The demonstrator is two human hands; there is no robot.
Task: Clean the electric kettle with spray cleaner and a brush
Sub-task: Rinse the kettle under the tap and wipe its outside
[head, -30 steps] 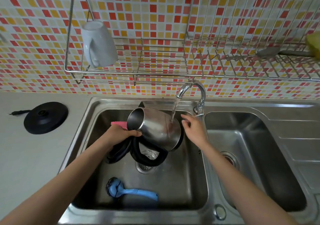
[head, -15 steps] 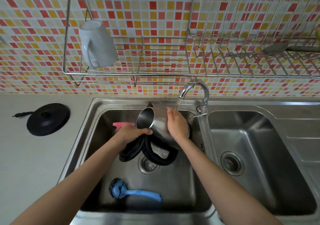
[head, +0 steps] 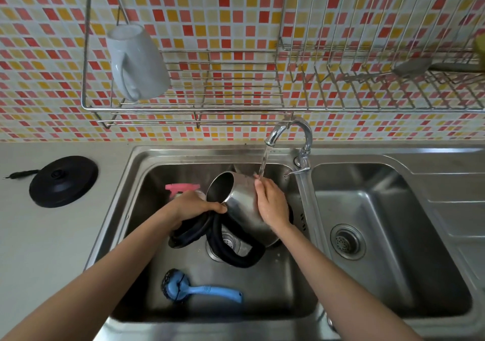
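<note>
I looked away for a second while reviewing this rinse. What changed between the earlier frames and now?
The right hand moved left from beside the faucet onto the kettle, fingers laid flat on its side under the running water. The left hand still grips the kettle near its rim; the brush and spray bottle stay put in the sink.

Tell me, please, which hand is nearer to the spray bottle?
Left. The left hand holds the kettle right beside the spray bottle; the right hand rests on the kettle's far side.
</note>
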